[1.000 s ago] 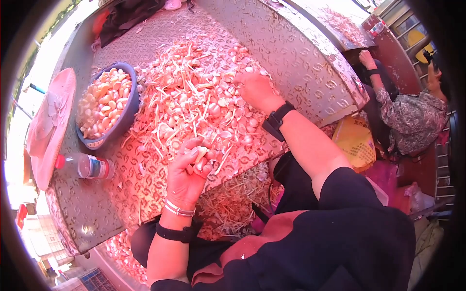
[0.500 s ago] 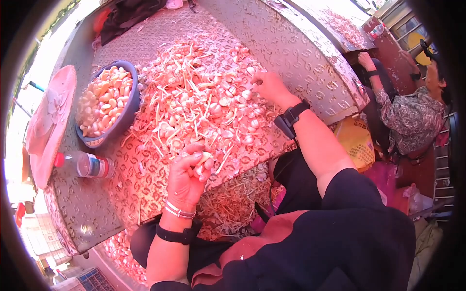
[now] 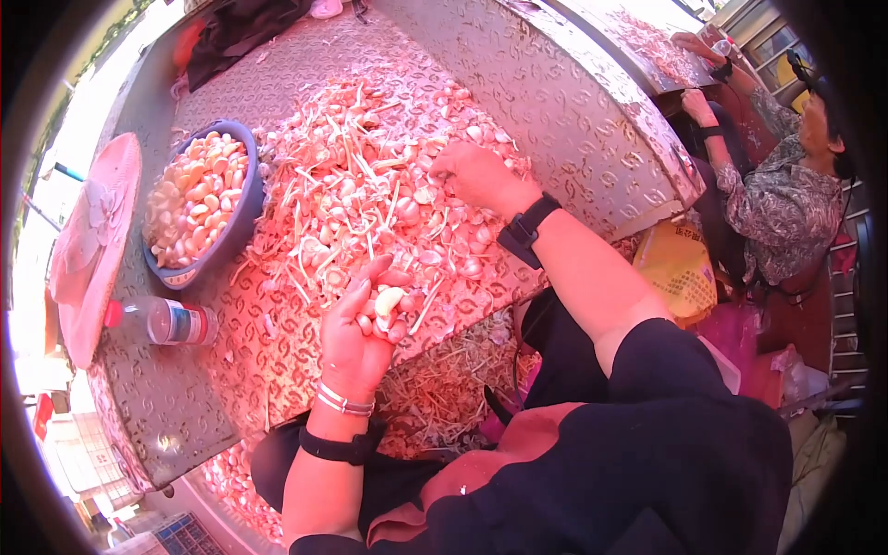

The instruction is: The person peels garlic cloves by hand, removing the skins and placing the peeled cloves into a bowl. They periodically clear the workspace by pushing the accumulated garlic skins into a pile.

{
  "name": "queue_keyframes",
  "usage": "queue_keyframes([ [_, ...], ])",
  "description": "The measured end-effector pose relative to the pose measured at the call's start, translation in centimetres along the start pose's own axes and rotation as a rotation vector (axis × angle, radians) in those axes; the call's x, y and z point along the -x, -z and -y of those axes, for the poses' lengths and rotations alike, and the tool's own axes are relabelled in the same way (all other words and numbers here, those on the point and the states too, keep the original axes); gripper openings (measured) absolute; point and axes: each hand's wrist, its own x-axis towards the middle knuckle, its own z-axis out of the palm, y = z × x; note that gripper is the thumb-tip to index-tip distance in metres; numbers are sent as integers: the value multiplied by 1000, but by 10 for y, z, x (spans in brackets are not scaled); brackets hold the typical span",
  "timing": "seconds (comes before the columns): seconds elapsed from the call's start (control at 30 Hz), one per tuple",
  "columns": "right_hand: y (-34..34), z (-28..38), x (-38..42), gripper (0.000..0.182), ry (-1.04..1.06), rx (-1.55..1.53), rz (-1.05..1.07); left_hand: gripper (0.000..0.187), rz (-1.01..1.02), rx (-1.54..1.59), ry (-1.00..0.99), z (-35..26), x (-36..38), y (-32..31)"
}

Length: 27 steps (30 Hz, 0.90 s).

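Far left: a pink hat (image 3: 92,242) lying flat on the patterned metal table (image 3: 555,102), brim hanging over the edge. Just below it, a small bottle (image 3: 165,321) on its side, red cap pointing left. Next over, a blue bowl (image 3: 242,215) tilted against the heap, filled with peeled garlic cloves (image 3: 192,202) — smooth, pale cream to yellowish, skins gone. Then the big pile of garlic (image 3: 361,199) spread over the middle of the table: loose cloves with papery pinkish-white skins, mixed with thin dry stalks and flakes of skin, some spilling over the near edge. At the near edge of the pile, left hand (image 3: 363,335) raised palm up, fingers curled closed around a handful of cloves (image 3: 387,303) — plump, whitish, one larger clove on top between thumb and forefinger; silver bangles and a dark band on that wrist. Further right, right hand (image 3: 474,174) resting palm down in the far side of the pile, fingers bent into the garlic; cannot tell whether anything is pinched underneath. Black watch (image 3: 525,228) on that wrist. Below the table edge, more skins and stalks (image 3: 444,379) heaped on the floor. Far right, another person (image 3: 786,199) in a patterned shirt, seated, arms reaching toward a second table.
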Motion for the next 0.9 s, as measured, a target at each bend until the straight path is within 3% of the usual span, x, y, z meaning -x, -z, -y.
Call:
queue_keyframes([
  [0.1,-10,-3,2,18,93,191,3,33,40,9,2,-5,4,-7],
  [0.2,-6,-11,3,21,-80,119,39,33,60,-9,21,-6,5,0],
  [0.27,-2,-14,3,25,-339,-283,12,34,45,-47,21,-5,5,3],
  [0.33,15,-5,3,30,-296,-327,52,26,39,-49,8,-5,3,2],
  [0.4,20,-5,4,30,-440,-1052,179,23,4,-71,9,-5,3,-2],
  [0.63,44,50,10,28,-460,-1490,402,18,-44,-113,20,3,-2,1],
  [0.8,33,72,12,28,-444,-1576,447,19,-127,-132,-3,1,-4,-5],
  [0.9,33,92,16,26,-381,-1316,495,20,-140,-142,-37,-1,-7,0],
])
